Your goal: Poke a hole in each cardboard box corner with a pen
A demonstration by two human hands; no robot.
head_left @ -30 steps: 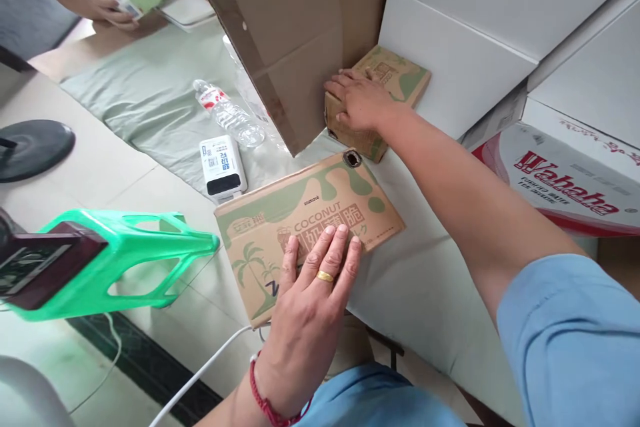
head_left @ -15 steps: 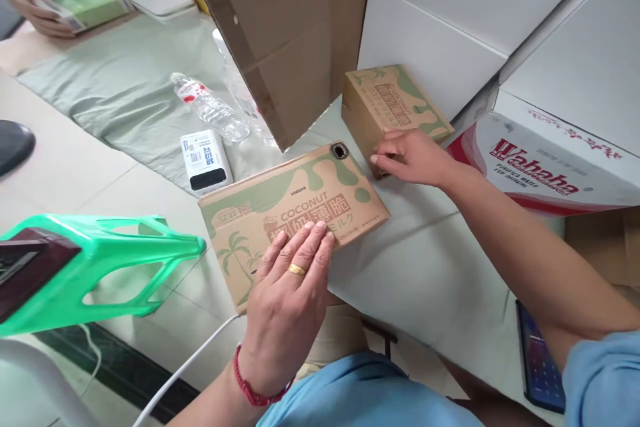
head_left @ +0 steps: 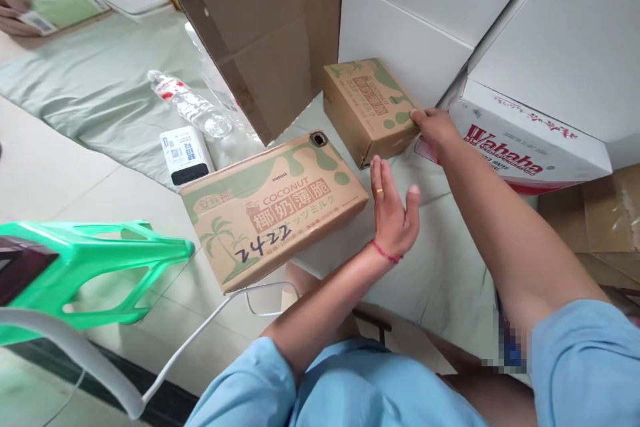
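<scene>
A flat cardboard box with green printing, the word COCONUT and handwritten 2422 lies on the cloth-covered table. Beyond it sits a second, similar coconut box against the white wall. My right hand grips the right-hand end of that far box, some of its fingers hidden. My left hand is held between the two boxes, fingers stretched and thumb apart, close to the far box's near corner and holding nothing.
A large brown cardboard panel rises behind the boxes. Nearby are a clear bottle, a white device, a green stool, a Wahaha carton and a white cable. Another person's hand is at upper left.
My left hand has left the top of the near box and moved right, uncovering the handwritten number. My right hand has shifted from the far box's near side to its right end.
</scene>
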